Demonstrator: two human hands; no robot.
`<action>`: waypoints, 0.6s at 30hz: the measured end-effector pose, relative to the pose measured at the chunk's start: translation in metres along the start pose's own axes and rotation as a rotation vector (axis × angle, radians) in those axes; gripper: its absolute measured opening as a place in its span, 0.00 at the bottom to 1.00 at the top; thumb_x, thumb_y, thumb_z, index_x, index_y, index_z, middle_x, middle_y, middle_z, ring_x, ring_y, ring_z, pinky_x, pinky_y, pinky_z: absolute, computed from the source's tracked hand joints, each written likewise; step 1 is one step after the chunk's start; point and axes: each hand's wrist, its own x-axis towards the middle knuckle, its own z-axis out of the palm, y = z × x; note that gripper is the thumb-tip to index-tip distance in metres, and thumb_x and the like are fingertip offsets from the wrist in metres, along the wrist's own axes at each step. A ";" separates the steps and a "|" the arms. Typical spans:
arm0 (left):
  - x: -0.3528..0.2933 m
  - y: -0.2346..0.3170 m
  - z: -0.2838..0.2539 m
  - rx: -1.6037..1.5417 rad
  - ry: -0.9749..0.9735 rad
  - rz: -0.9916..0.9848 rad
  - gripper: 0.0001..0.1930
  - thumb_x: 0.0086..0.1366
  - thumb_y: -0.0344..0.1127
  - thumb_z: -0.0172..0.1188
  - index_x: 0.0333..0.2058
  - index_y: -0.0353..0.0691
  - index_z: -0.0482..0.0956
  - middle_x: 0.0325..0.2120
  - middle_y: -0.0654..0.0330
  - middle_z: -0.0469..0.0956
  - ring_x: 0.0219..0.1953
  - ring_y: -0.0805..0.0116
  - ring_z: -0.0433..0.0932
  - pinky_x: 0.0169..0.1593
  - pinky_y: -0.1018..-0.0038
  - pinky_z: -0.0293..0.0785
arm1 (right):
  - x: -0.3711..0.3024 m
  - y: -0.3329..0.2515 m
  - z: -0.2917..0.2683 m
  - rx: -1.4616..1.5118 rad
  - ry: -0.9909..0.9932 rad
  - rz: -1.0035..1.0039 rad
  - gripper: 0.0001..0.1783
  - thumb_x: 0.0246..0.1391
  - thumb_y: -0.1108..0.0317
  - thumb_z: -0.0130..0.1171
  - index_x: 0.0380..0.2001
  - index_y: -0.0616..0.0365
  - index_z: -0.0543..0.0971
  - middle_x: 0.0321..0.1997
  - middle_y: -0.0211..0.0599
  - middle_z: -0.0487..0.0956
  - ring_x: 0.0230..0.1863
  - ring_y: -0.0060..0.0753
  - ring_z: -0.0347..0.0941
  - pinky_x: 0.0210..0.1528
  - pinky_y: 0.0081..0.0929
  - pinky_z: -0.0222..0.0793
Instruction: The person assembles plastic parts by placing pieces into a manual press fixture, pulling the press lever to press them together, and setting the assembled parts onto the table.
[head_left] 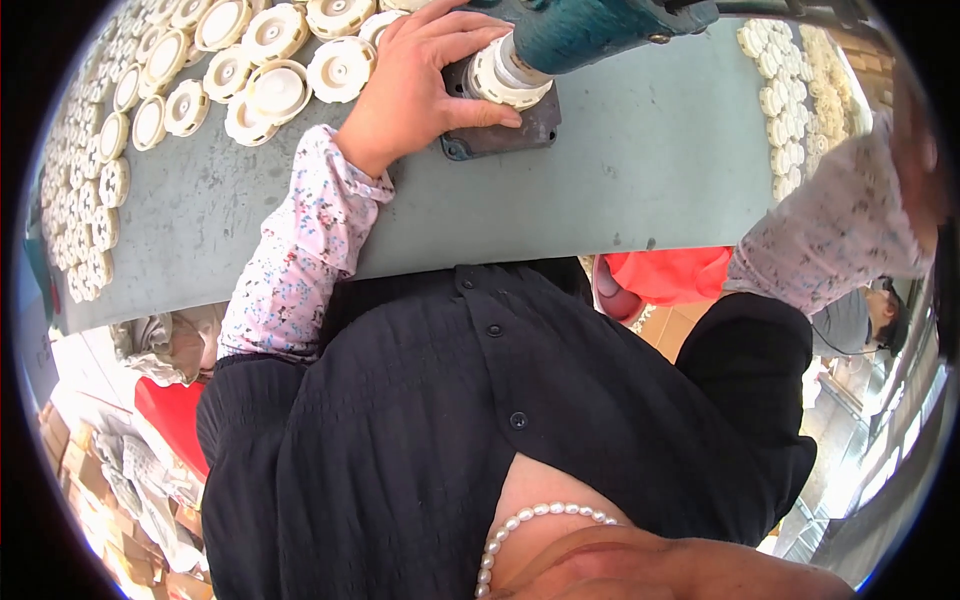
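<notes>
My left hand point(415, 90) is curled around a cream round plastic part point(500, 82), thumb on its near side and fingers over its far side. The part stands on the dark metal base point(500, 138) of a bench press. Right above it, the green press body point(610, 35) comes down with its pale end touching or nearly touching the part. My right forearm, in a flowered sleeve point(820, 220), reaches up at the right edge. There my right hand point(922, 165) is dim and mostly cut off, so its fingers are hidden.
Many cream round plastic parts point(340, 70) lie across the left of the grey-green table point(620, 190), some overlapping. Further rows of cream parts point(785, 100) stand along its right side. Below the table is a red thing point(670, 275). Another person point(850, 320) shows at the far right.
</notes>
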 end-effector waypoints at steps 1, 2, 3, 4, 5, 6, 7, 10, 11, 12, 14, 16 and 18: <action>0.010 -0.001 -0.001 -0.095 -0.111 0.040 0.35 0.47 0.48 0.83 0.53 0.41 0.85 0.55 0.58 0.82 0.63 0.51 0.74 0.67 0.59 0.67 | 0.024 0.014 0.057 0.030 0.023 0.005 0.28 0.79 0.53 0.37 0.68 0.64 0.68 0.59 0.66 0.76 0.41 0.42 0.84 0.43 0.33 0.83; 0.014 -0.005 -0.003 -0.097 -0.110 0.043 0.35 0.47 0.48 0.83 0.53 0.41 0.85 0.55 0.58 0.82 0.63 0.51 0.74 0.67 0.59 0.67 | 0.043 0.025 0.094 0.062 0.030 0.013 0.28 0.79 0.54 0.37 0.68 0.64 0.67 0.59 0.68 0.76 0.40 0.43 0.84 0.42 0.33 0.83; 0.015 -0.008 -0.007 -0.160 -0.164 0.053 0.34 0.48 0.47 0.83 0.53 0.41 0.85 0.54 0.57 0.82 0.60 0.51 0.74 0.66 0.60 0.68 | 0.031 0.015 0.082 0.091 0.030 0.024 0.28 0.79 0.54 0.38 0.68 0.65 0.67 0.59 0.71 0.75 0.39 0.44 0.85 0.41 0.34 0.84; 0.017 -0.010 -0.008 -0.215 -0.229 0.058 0.33 0.49 0.47 0.82 0.53 0.41 0.84 0.53 0.57 0.82 0.57 0.51 0.75 0.64 0.60 0.69 | 0.040 0.022 0.109 0.132 0.037 0.028 0.28 0.79 0.54 0.38 0.69 0.65 0.66 0.59 0.73 0.75 0.37 0.45 0.85 0.40 0.34 0.84; 0.017 -0.012 -0.009 -0.213 -0.226 0.054 0.33 0.49 0.47 0.82 0.53 0.41 0.84 0.53 0.57 0.82 0.57 0.51 0.75 0.64 0.60 0.69 | 0.041 0.022 0.119 0.169 0.038 0.034 0.28 0.79 0.54 0.38 0.69 0.65 0.66 0.59 0.75 0.74 0.36 0.46 0.85 0.38 0.34 0.85; 0.018 -0.014 -0.010 -0.207 -0.248 0.053 0.33 0.49 0.47 0.82 0.53 0.41 0.84 0.53 0.57 0.82 0.57 0.51 0.75 0.65 0.61 0.68 | 0.048 0.026 0.139 0.204 0.046 0.041 0.28 0.79 0.54 0.38 0.69 0.65 0.65 0.59 0.78 0.74 0.34 0.47 0.86 0.37 0.35 0.85; 0.020 -0.016 -0.010 -0.201 -0.270 0.053 0.33 0.50 0.46 0.82 0.53 0.40 0.84 0.53 0.56 0.82 0.57 0.51 0.74 0.65 0.61 0.68 | 0.044 0.027 0.138 0.238 0.054 0.048 0.29 0.79 0.55 0.38 0.69 0.65 0.65 0.59 0.80 0.73 0.33 0.48 0.86 0.36 0.35 0.85; 0.029 -0.027 -0.018 -0.193 -0.411 0.107 0.34 0.50 0.47 0.82 0.54 0.40 0.84 0.52 0.56 0.82 0.58 0.52 0.71 0.66 0.62 0.65 | 0.038 -0.001 0.126 -0.261 -0.100 0.249 0.11 0.69 0.62 0.60 0.44 0.59 0.76 0.43 0.49 0.81 0.29 0.33 0.82 0.33 0.21 0.80; 0.034 -0.027 -0.017 -0.199 -0.412 0.120 0.34 0.50 0.47 0.82 0.54 0.40 0.84 0.52 0.56 0.82 0.58 0.52 0.71 0.66 0.62 0.65 | 0.016 0.021 0.121 -0.205 -0.109 0.026 0.21 0.69 0.46 0.58 0.40 0.54 0.76 0.41 0.48 0.81 0.24 0.25 0.79 0.29 0.18 0.77; 0.035 -0.028 -0.018 -0.219 -0.446 0.103 0.34 0.50 0.48 0.82 0.54 0.39 0.83 0.53 0.56 0.81 0.59 0.52 0.71 0.67 0.63 0.64 | 0.020 0.024 0.116 -0.246 -0.310 0.023 0.29 0.63 0.36 0.63 0.39 0.55 0.76 0.41 0.47 0.82 0.21 0.25 0.78 0.26 0.19 0.76; 0.032 -0.031 -0.020 -0.230 -0.475 0.077 0.35 0.50 0.48 0.82 0.55 0.39 0.83 0.53 0.56 0.81 0.60 0.52 0.70 0.68 0.64 0.63 | 0.012 0.034 0.132 -0.318 -0.422 0.089 0.37 0.54 0.28 0.67 0.28 0.57 0.81 0.33 0.41 0.85 0.19 0.26 0.77 0.24 0.19 0.74; 0.025 -0.035 -0.018 -0.168 -0.448 0.062 0.37 0.49 0.48 0.83 0.57 0.39 0.82 0.58 0.53 0.77 0.59 0.50 0.70 0.67 0.62 0.64 | 0.006 0.046 0.165 -0.466 -0.507 0.326 0.31 0.49 0.37 0.77 0.23 0.56 0.81 0.27 0.34 0.82 0.17 0.36 0.75 0.18 0.28 0.66; 0.015 -0.022 -0.016 -0.150 -0.375 -0.006 0.39 0.48 0.47 0.83 0.58 0.39 0.81 0.60 0.51 0.75 0.60 0.49 0.70 0.67 0.61 0.64 | -0.026 0.094 0.213 -0.853 -0.439 0.517 0.24 0.50 0.46 0.78 0.22 0.54 0.79 0.25 0.32 0.79 0.18 0.39 0.75 0.23 0.32 0.70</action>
